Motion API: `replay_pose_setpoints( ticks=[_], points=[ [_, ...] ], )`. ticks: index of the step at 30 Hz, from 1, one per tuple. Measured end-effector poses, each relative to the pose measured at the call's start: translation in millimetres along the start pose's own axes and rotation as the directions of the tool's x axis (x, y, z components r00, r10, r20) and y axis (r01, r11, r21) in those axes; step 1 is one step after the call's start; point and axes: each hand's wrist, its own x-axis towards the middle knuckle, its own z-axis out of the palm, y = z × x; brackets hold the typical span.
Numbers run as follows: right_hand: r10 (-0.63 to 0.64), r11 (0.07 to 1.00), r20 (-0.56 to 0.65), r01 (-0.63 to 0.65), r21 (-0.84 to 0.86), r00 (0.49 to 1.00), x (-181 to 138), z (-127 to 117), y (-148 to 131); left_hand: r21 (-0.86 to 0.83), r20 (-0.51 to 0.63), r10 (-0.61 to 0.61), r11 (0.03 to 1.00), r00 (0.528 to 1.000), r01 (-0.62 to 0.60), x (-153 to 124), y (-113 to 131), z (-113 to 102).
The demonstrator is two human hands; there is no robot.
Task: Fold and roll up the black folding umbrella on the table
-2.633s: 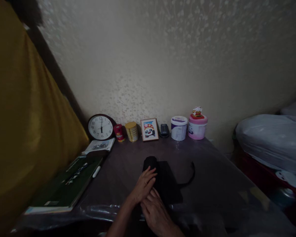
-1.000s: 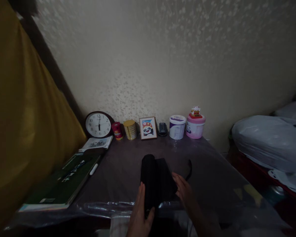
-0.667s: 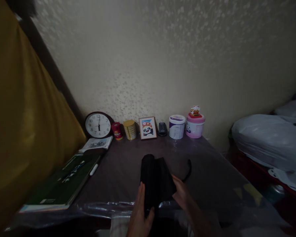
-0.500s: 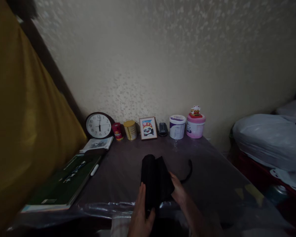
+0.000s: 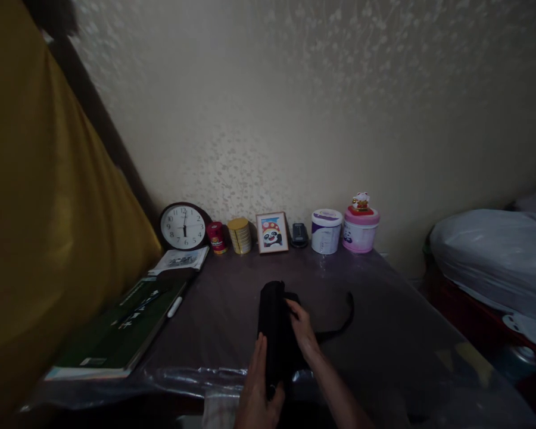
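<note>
A black rolled-up cloth (image 5: 271, 325) rests upright-looking at the table's near edge, with a thin black strap (image 5: 346, 322) trailing from it to the right. My left hand (image 5: 256, 381) is wrapped around the lower left side of the roll, thumb at its near end. On the right side, my right hand (image 5: 300, 325) presses its fingers against the loose black fabric close to the upper part of the roll. Whether that fabric is pinched between the fingers is hard to see in the dim light. What lies inside the roll is hidden.
Along the wall stand a clock (image 5: 183, 226), a red can (image 5: 217, 238), a yellow tin (image 5: 239, 236), a panda picture (image 5: 272, 232), a white tub (image 5: 326, 232) and a pink tub (image 5: 361, 232). Left are a green book (image 5: 125, 328) and yellow curtain (image 5: 71, 208).
My right hand has moved up and left, from the outer edge of the loose flap to beside the roll. The flap is now folded in closer. My left hand keeps its hold.
</note>
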Motion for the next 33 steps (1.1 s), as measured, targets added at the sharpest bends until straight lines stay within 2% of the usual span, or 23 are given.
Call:
replay_pose_setpoints(
  ticks=[2,5,10,12,17,19,23,28,33],
  points=[
    [-0.084,0.99,-0.039,0.079,-0.117,0.996,5,4,8,0.014,-0.009,0.023,1.0,1.0,-0.022,0,-2,1],
    [-0.202,0.954,-0.002,0.196,-0.226,0.979,10,8,15,0.026,-0.014,0.059,0.998,0.998,-0.059,-1,-8,2],
    [-0.277,0.902,0.05,0.278,-0.331,0.96,15,16,15,0.079,-0.021,0.126,0.989,0.992,-0.124,-3,-18,6],
    [-0.289,0.882,0.068,0.293,-0.37,0.955,17,20,13,0.076,-0.006,0.086,0.993,0.996,-0.085,-3,-21,7],
    [-0.344,0.795,0.131,0.363,-0.487,0.93,15,29,8,-0.009,-0.018,-0.112,0.994,0.994,0.112,-3,-17,6],
    [-0.365,0.749,0.157,0.39,-0.536,0.917,9,32,6,-0.018,-0.033,-0.129,0.992,0.991,0.129,-2,-12,6],
    [-0.35,0.686,0.208,0.401,-0.607,0.913,-7,36,-3,0.021,-0.081,-0.126,0.992,0.989,0.128,-2,-6,7],
    [-0.305,0.643,0.3,0.427,-0.635,0.904,-28,36,-19,0.033,-0.089,-0.222,0.974,0.971,0.225,-1,-2,9],
    [-0.27,0.621,0.387,0.467,-0.629,0.881,-47,32,-32,-0.061,-0.029,-0.181,0.982,0.983,0.179,4,25,-3]
  ],
)
